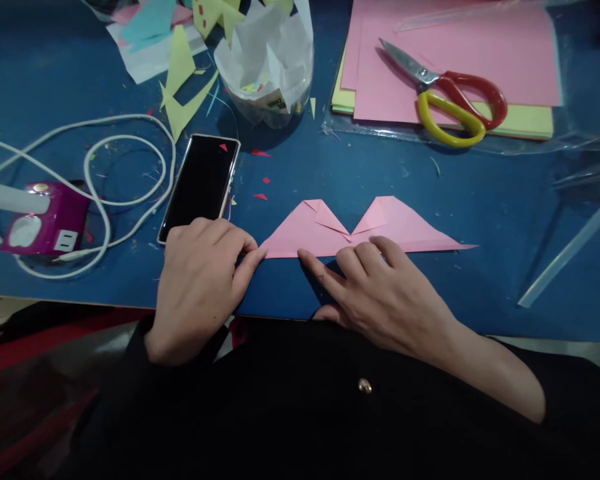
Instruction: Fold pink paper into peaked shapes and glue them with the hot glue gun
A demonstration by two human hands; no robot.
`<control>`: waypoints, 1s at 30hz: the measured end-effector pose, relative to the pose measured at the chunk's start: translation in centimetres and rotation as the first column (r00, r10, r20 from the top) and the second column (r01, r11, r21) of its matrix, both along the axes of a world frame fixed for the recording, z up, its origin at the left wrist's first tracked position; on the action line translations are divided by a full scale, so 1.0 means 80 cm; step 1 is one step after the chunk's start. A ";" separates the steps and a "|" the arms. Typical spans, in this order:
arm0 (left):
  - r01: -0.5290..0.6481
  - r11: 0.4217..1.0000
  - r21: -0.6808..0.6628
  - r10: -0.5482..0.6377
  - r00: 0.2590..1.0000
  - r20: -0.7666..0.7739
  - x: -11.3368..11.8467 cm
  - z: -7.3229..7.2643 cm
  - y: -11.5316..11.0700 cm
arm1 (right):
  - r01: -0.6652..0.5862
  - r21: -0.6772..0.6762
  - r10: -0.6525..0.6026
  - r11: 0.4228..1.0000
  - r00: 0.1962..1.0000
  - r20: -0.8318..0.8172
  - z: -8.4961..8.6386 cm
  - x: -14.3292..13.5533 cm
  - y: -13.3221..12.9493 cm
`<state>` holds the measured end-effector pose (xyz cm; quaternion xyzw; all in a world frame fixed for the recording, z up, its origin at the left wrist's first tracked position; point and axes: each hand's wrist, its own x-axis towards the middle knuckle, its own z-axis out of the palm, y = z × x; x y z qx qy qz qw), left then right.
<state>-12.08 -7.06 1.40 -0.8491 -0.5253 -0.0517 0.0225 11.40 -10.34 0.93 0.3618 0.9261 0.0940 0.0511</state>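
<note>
A folded sheet of pink paper (395, 230) lies flat on the blue table, with two peaks along its top and a V-shaped dip between them. At its left corner my left hand (200, 287) pinches the paper between thumb and fingers. My right hand (380, 287) rests near the middle, its index fingertip on the lower folded edge and the other fingers bent loosely over the paper; it grips nothing. Just beyond my left hand lies a black-screened phone (200, 180), its near end partly hidden by the knuckles.
Scissors (430, 87) with red and yellow handles lie on a stack of pink paper (510, 53). A clear tub (275, 107) lined with white paper holds scraps. A purple power adapter (50, 213), a white cable (100, 200), yellow offcuts (180, 67) and a glue stick (570, 247) lie around.
</note>
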 end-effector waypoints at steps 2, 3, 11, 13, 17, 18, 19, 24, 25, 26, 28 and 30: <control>-0.003 1.000 0.027 0.003 1.000 -0.005 -0.005 0.000 -0.001 | 0.008 0.001 -0.008 1.000 1.000 0.001 0.001 -0.002 0.000; -0.006 0.999 0.044 0.007 1.000 -0.011 -0.007 0.000 -0.002 | 0.012 0.004 -0.012 1.000 1.000 -0.001 0.001 -0.002 0.000; -0.060 0.901 0.429 0.013 0.994 0.112 0.001 0.002 -0.035 | 0.031 0.042 -0.030 0.999 0.999 -0.037 -0.003 -0.002 -0.002; 0.110 0.903 0.414 -0.169 0.980 0.109 0.013 -0.005 -0.045 | 0.038 0.051 -0.035 0.998 0.998 -0.049 -0.004 -0.002 -0.003; 0.304 0.911 0.278 -0.331 0.942 0.058 0.030 -0.024 -0.054 | 0.053 0.066 -0.048 0.996 0.997 -0.067 -0.006 -0.003 -0.005; 0.313 0.914 0.258 -0.336 0.941 0.047 0.031 -0.028 -0.054 | 0.056 0.067 -0.051 0.996 0.996 -0.069 -0.006 -0.004 -0.006; 0.316 0.917 0.244 -0.334 0.942 0.035 0.031 -0.032 -0.055 | 0.059 0.067 -0.054 0.996 0.996 -0.070 -0.006 -0.004 -0.006; 0.305 0.925 0.228 -0.309 0.951 -0.019 0.021 -0.037 -0.061 | 0.065 0.065 -0.061 0.996 0.996 -0.064 -0.005 -0.004 -0.008; 0.287 0.931 0.228 -0.288 0.957 -0.028 0.017 -0.036 -0.063 | 0.068 0.062 -0.064 0.996 0.996 -0.060 -0.006 -0.003 -0.008; 0.264 0.937 0.230 -0.263 0.964 -0.033 0.013 -0.036 -0.065 | 0.070 0.059 -0.066 0.996 0.996 -0.057 -0.006 -0.003 -0.008; 0.209 0.950 0.233 -0.206 0.978 -0.036 0.004 -0.035 -0.069 | 0.071 0.053 -0.068 0.996 0.996 -0.055 -0.007 -0.003 -0.009; 0.163 0.958 0.237 -0.162 0.986 -0.027 -0.005 -0.034 -0.073 | 0.071 0.050 -0.067 0.996 0.996 -0.061 -0.007 -0.004 -0.010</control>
